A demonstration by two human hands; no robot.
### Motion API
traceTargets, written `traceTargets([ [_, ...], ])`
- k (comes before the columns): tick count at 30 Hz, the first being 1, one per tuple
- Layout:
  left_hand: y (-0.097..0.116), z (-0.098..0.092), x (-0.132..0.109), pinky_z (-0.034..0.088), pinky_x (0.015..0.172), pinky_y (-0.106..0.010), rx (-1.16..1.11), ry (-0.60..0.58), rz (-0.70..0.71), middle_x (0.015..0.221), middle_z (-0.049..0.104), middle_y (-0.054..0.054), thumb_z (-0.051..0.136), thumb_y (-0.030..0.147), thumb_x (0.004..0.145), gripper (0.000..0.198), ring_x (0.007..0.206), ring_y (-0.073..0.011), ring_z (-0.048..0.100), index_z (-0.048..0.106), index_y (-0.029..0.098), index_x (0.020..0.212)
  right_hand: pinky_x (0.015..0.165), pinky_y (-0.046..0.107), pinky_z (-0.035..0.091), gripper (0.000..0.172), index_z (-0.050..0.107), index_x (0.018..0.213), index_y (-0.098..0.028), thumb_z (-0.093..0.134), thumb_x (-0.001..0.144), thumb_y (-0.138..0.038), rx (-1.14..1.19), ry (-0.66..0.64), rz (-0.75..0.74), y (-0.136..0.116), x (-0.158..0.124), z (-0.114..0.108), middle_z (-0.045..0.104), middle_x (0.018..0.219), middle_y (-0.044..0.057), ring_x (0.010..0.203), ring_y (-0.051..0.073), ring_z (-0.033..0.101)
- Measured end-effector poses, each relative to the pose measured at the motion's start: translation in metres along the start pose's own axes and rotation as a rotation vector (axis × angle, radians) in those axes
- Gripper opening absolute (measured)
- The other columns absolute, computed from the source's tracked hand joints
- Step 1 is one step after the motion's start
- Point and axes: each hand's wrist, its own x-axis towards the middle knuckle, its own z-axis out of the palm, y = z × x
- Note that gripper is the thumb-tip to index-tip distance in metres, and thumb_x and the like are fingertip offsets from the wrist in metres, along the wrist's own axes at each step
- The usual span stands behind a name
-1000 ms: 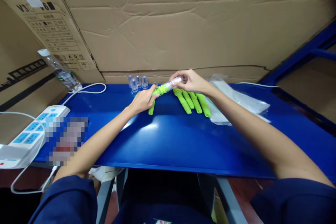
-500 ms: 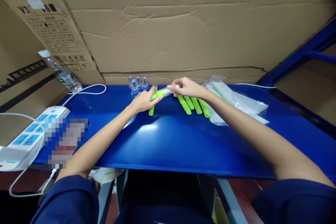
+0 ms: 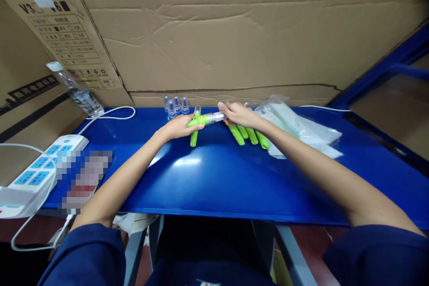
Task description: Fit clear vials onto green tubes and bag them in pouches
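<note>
My left hand [image 3: 177, 127] lies low on the blue table [image 3: 214, 178], fingers curled around the green end of a pen [image 3: 204, 119], a green piece with a clear barrel. My right hand [image 3: 238, 115] pinches the clear end between thumb and fingertips. The pen lies nearly level between the two hands, just above the table near its far edge. I cannot read any marking on it; it is too small from here.

Under the left hand, one more green piece [image 3: 193, 137] pokes out toward me, its top hidden by my fingers. Under the right wrist lie green pens [image 3: 250, 136] side by side, their far ends covered by my hand, so I cannot count them surely.

Right of them is a heap of clear bags [image 3: 301, 132]; what they hold is hard to make out. Behind the left hand stand small clear caps [image 3: 175, 104] in a cluster against the cardboard [image 3: 234, 35].

Further left, a water bottle [image 3: 76, 90] leans on a carton [image 3: 60, 31] printed "V3" and "V6" above a table of print too fine to read. A white power strip [image 3: 36, 174] with blue sockets sits at the table's left end, its cord [image 3: 110, 114] looping back. A patch beside it is blurred. A blue frame [image 3: 385, 71] is cut off at the right.
</note>
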Motion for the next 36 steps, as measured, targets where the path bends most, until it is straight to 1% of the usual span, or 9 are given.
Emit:
traceTargets([
  [4,-0.005,-0.002,0.001,0.047,0.072,-0.029,-0.065,0.0,0.046,0.097,0.073,-0.011,0.044,0.056,0.096,0.051,0.081,-0.0226,0.066,0.064,0.013,0.114,0.071,0.028,0.056,0.037,0.054,0.119,-0.018,0.063,0.095,-0.045,0.264,-0.026,-0.07,0.003,0.002,-0.004,0.073,0.097,0.006,0.078,0.016,0.07],
  [10,-0.013,0.001,0.002,0.045,0.07,-0.028,-0.104,-0.019,0.033,0.093,0.072,-0.011,0.044,0.06,0.096,0.055,0.08,-0.0225,0.065,0.065,0.011,0.109,0.048,0.027,0.046,0.042,0.056,0.082,-0.019,0.054,0.097,-0.058,0.084,0.042,-0.122,0.01,0.011,0.0,0.058,0.054,-0.001,0.043,0.012,0.053],
  [16,-0.01,-0.001,0.003,0.046,0.071,-0.028,-0.176,-0.01,0.09,0.095,0.073,-0.011,0.04,0.062,0.096,0.058,0.08,-0.0223,0.065,0.065,0.011,0.113,0.058,0.03,0.056,0.048,0.057,0.104,-0.021,0.077,0.078,-0.056,0.374,-0.04,-0.244,0.017,0.013,-0.008,0.069,0.08,0.001,0.064,0.016,0.067],
  [21,-0.01,0.0,0.01,0.044,0.067,-0.029,-0.042,0.018,0.056,0.09,0.073,-0.012,0.045,0.063,0.095,0.058,0.076,-0.0232,0.066,0.067,0.012,0.11,0.043,0.026,0.044,0.039,0.058,0.092,-0.02,0.068,0.087,-0.057,0.249,0.018,-0.128,0.018,0.01,-0.003,0.065,0.067,0.001,0.047,0.012,0.055],
  [24,-0.008,-0.001,0.019,0.043,0.067,-0.03,0.094,0.059,-0.006,0.091,0.074,-0.013,0.048,0.068,0.092,0.061,0.079,-0.0268,0.068,0.067,0.014,0.111,0.043,0.024,0.041,0.046,0.059,0.091,-0.019,0.067,0.087,-0.064,0.223,0.061,-0.083,0.023,0.012,0.0,0.067,0.071,0.003,0.05,0.012,0.056],
  [28,0.0,-0.006,0.035,0.045,0.072,-0.032,0.23,0.114,-0.024,0.097,0.075,-0.014,0.045,0.071,0.093,0.062,0.09,-0.0317,0.071,0.068,0.017,0.113,0.045,0.024,0.039,0.069,0.058,0.07,-0.018,0.037,0.096,-0.078,0.174,0.155,0.042,0.034,0.02,-0.001,0.055,0.05,0.002,0.041,0.01,0.047],
  [30,0.004,-0.008,0.042,0.046,0.074,-0.033,0.269,0.133,-0.028,0.1,0.076,-0.014,0.045,0.07,0.094,0.061,0.094,-0.0328,0.072,0.068,0.018,0.114,0.045,0.025,0.04,0.072,0.059,0.074,-0.018,0.031,0.095,-0.081,0.248,0.213,0.076,0.039,0.022,-0.004,0.056,0.053,0.003,0.043,0.011,0.05],
  [33,0.003,-0.008,0.047,0.046,0.074,-0.032,0.274,0.151,-0.039,0.1,0.076,-0.014,0.045,0.069,0.094,0.06,0.094,-0.032,0.072,0.068,0.018,0.115,0.052,0.026,0.051,0.057,0.06,0.103,-0.02,0.064,0.085,-0.073,0.452,0.149,-0.064,0.044,0.021,-0.008,0.067,0.082,0.006,0.067,0.016,0.066],
  [36,-0.001,-0.009,0.047,0.044,0.069,-0.03,0.241,0.164,-0.015,0.094,0.077,-0.011,0.047,0.069,0.094,0.057,0.089,-0.0286,0.072,0.069,0.018,0.11,0.064,0.028,0.057,0.062,0.058,0.113,-0.019,0.087,0.07,-0.053,0.516,0.072,-0.222,0.048,0.02,-0.012,0.07,0.095,0.008,0.08,0.018,0.068],
])
